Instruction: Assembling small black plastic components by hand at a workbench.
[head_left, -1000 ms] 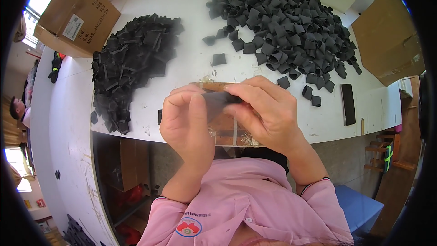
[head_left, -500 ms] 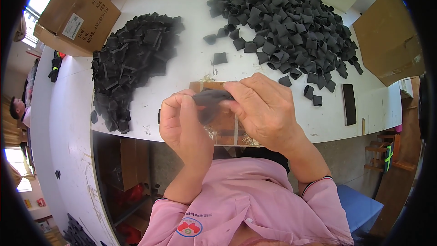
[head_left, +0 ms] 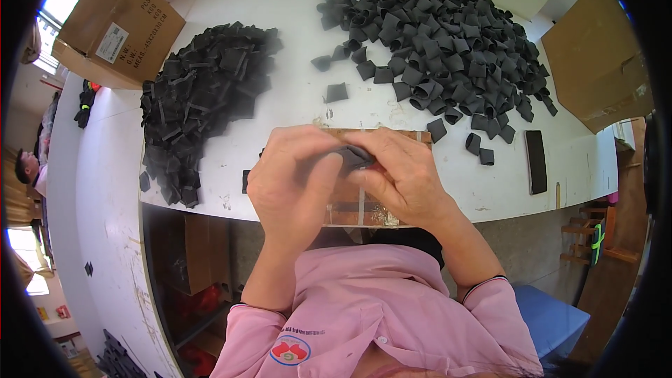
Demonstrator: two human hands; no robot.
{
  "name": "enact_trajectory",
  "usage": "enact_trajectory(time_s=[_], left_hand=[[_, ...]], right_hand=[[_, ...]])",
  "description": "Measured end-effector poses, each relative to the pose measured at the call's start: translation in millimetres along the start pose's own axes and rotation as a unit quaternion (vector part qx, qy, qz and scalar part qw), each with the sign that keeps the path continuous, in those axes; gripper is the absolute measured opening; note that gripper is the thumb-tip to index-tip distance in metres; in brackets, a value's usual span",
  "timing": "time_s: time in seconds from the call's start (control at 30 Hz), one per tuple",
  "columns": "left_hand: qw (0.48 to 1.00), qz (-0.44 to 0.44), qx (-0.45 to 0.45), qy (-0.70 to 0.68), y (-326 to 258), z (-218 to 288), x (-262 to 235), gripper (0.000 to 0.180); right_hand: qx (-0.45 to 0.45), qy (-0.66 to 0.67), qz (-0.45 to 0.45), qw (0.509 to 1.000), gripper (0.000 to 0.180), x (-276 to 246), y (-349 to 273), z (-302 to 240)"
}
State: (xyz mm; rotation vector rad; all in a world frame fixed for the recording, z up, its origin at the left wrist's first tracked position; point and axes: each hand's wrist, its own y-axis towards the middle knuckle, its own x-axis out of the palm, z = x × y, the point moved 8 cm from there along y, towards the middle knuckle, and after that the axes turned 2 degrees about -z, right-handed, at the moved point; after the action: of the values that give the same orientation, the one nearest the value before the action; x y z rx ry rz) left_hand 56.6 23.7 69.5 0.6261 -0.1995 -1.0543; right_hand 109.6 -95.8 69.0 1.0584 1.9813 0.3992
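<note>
Both my hands meet over the front edge of the white table. Between them is a small dark grey fabric tube (head_left: 356, 157), partly covered by fingers. My left hand (head_left: 288, 175) is closed on its left end, with the thumb laid on top; motion blurs it slightly. My right hand (head_left: 400, 171) pinches the right end between thumb and fingers. Under the hands lies a brown taped cardboard piece (head_left: 378, 216). Beyond them a single flat grey fabric piece (head_left: 337, 93) rests on the table.
A pile of black fabric pieces (head_left: 203, 91) spreads at the left, and a larger heap of grey fabric tubes (head_left: 448, 49) at the far right. Cardboard boxes (head_left: 122, 24) flank both sides. A black phone (head_left: 536, 162) lies right; a blue stool (head_left: 549, 318) stands below.
My hands have drawn closer together around the fabric tube. The left hand has turned and folded over it, so less of the tube shows; the right hand has shifted slightly left and down.
</note>
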Motion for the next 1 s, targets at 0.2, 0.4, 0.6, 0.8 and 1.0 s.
enact_trajectory(time_s=[0.2,0.4,0.6,0.8,1.0], left_hand=[[0.995,0.060,-0.059,-0.060,-12.7,-10.6,-6.1,0.005],[0.978,0.068,-0.127,-0.149,-15.0,-25.8,-7.8,0.005],[0.999,0.023,-0.032,-0.022,-9.8,-9.7,0.9,0.007],[1.000,-0.007,-0.027,0.007,-8.4,-6.8,5.4,0.015],[0.999,0.034,0.008,0.002,-11.4,-3.7,3.2,0.013]], right_hand=[[-0.022,-0.062,0.015,0.998,0.020,-6.0,12.5,-15.7],[-0.036,-0.075,-0.106,0.991,0.014,4.4,27.6,-3.3],[-0.014,0.084,-0.102,0.991,0.014,17.2,9.1,21.2],[0.113,0.201,-0.006,0.973,0.018,-0.7,-5.5,22.1],[0.010,0.000,0.031,0.999,0.020,-13.8,8.9,-5.7]])
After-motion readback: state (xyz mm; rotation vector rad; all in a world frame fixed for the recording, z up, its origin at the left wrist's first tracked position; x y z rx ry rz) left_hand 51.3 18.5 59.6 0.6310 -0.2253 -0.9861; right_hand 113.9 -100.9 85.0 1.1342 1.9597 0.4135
